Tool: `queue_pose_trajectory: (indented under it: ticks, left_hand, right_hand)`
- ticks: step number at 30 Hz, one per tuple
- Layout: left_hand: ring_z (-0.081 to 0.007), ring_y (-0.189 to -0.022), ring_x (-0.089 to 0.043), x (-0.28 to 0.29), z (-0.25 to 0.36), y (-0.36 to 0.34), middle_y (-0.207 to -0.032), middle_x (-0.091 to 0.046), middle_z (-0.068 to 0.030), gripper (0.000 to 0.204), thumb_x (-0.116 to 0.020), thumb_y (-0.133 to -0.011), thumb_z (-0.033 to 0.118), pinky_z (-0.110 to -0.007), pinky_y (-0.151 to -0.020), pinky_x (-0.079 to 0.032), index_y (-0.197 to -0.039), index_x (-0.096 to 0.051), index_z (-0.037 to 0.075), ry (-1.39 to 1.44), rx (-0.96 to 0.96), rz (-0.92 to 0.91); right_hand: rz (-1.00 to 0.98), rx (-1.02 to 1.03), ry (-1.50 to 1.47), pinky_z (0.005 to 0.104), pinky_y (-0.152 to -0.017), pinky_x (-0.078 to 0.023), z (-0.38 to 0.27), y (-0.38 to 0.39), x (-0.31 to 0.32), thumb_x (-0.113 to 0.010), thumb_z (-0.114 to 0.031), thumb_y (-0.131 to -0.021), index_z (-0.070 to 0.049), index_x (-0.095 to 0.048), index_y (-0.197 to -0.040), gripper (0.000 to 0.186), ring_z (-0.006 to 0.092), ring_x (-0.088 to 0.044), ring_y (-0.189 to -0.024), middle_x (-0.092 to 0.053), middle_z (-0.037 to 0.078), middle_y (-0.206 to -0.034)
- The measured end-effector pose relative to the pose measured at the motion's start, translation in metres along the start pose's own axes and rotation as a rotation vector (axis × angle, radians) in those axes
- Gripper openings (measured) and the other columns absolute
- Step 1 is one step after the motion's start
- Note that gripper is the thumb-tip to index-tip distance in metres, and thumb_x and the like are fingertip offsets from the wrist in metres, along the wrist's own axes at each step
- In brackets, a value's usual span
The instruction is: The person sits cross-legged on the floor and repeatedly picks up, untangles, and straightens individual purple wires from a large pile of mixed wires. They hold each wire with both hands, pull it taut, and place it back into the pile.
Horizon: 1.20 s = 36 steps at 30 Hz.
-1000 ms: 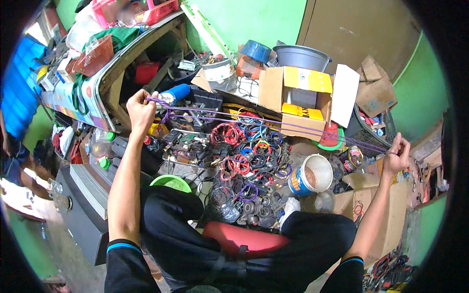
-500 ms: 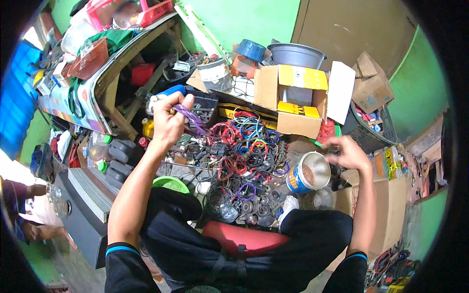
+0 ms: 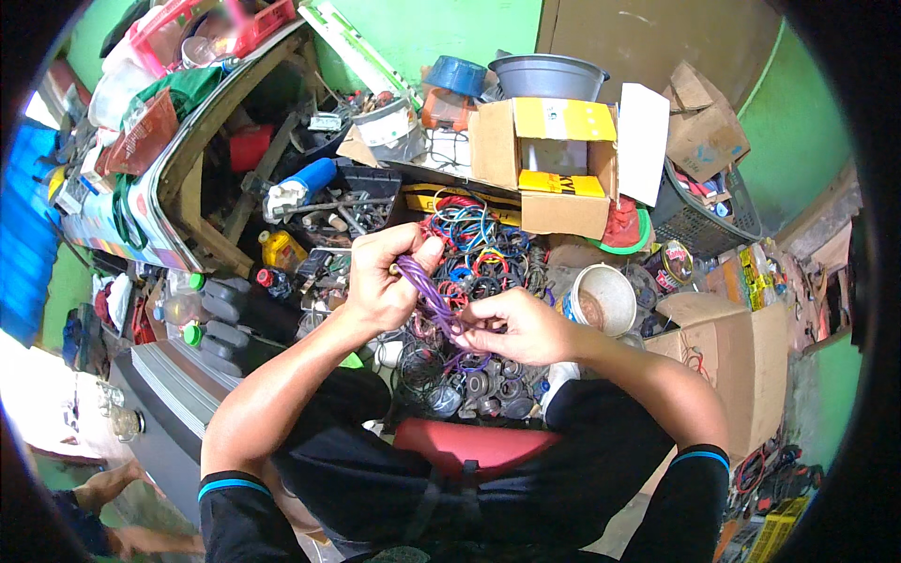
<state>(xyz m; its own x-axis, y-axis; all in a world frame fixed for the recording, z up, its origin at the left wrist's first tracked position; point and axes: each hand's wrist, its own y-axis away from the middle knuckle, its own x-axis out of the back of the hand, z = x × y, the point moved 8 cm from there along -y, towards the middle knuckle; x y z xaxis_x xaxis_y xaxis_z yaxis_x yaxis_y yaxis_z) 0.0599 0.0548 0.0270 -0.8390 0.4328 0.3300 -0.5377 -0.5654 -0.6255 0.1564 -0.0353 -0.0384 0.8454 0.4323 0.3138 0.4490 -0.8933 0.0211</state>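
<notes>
A bundle of purple wire [image 3: 429,292] stretches between my two hands. My left hand [image 3: 385,279] is closed round its upper end, where a small brass-coloured tip sticks out by the fingers. With fingers pinched, my right hand [image 3: 513,326] grips the lower end of the bundle. Beneath both hands lies a heap of coiled wires [image 3: 483,235] in red, blue, black and other colours. Round dark parts [image 3: 488,389] lie at the heap's near side, close to my knees. A white paint bucket [image 3: 601,296] stands just right of my right hand.
An opened cardboard box [image 3: 563,206] and a black crate of tools [image 3: 347,211] stand beyond the heap. At the right are a cardboard carton [image 3: 741,375] and a dark basket [image 3: 709,220]. A grey case [image 3: 164,403] stands left. Another person's arm [image 3: 122,488] shows at lower left.
My left hand has come down and right with the purple wire. My right hand has moved left from beside the bucket and now grips the wire's lower end.
</notes>
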Motion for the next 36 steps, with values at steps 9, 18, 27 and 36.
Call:
queue_pose_trajectory:
  ticks: [9,18,27,36]
  left_hand:
    - [-0.0035,-0.052,-0.032,0.055,-0.057,0.004,-0.052,-0.036,0.0063,0.042,-0.056,-0.092,0.023,-0.026,-0.045,-0.024,-0.056,-0.044,0.005,0.005,0.360,0.178]
    - [-0.0033,-0.046,-0.027,0.081,-0.096,0.009,-0.052,-0.033,0.0076,0.042,-0.057,-0.092,0.026,-0.024,-0.041,-0.019,-0.057,-0.040,0.013,0.199,0.572,0.327]
    - [-0.0050,-0.039,-0.027,0.090,-0.095,0.010,-0.051,-0.035,0.0048,0.031,-0.061,-0.089,0.016,-0.023,-0.037,-0.018,-0.064,-0.042,0.011,0.384,0.693,0.481]
    - [-0.0027,-0.039,-0.030,0.078,-0.097,0.000,-0.050,-0.038,0.0067,0.017,-0.052,-0.087,0.005,-0.022,-0.038,-0.021,-0.072,-0.061,0.005,0.234,0.743,0.287]
  right_hand:
    - [1.173,-0.219,-0.050,0.0247,-0.039,-0.044,0.104,0.108,0.212,-0.052,-0.014,-0.092,-0.003,-0.062,-0.095,0.016,0.0142,-0.059,-0.049,-0.061,0.008,-0.066]
    - [1.844,-0.337,0.108,0.0282,-0.038,-0.034,0.161,0.294,0.296,-0.052,-0.017,-0.088,0.004,-0.066,-0.090,0.025,0.0151,-0.049,-0.041,-0.060,0.010,-0.057]
    - [2.029,-0.267,0.060,0.0267,-0.037,-0.034,0.163,0.372,0.302,-0.053,-0.022,-0.090,-0.001,-0.066,-0.084,0.025,0.0134,-0.049,-0.042,-0.061,0.010,-0.061]
    - [2.284,-0.810,0.362,0.0383,-0.056,-0.046,0.171,0.491,0.303,-0.060,-0.030,-0.083,0.004,-0.068,-0.072,0.037,0.0254,-0.061,-0.062,-0.066,0.013,-0.071]
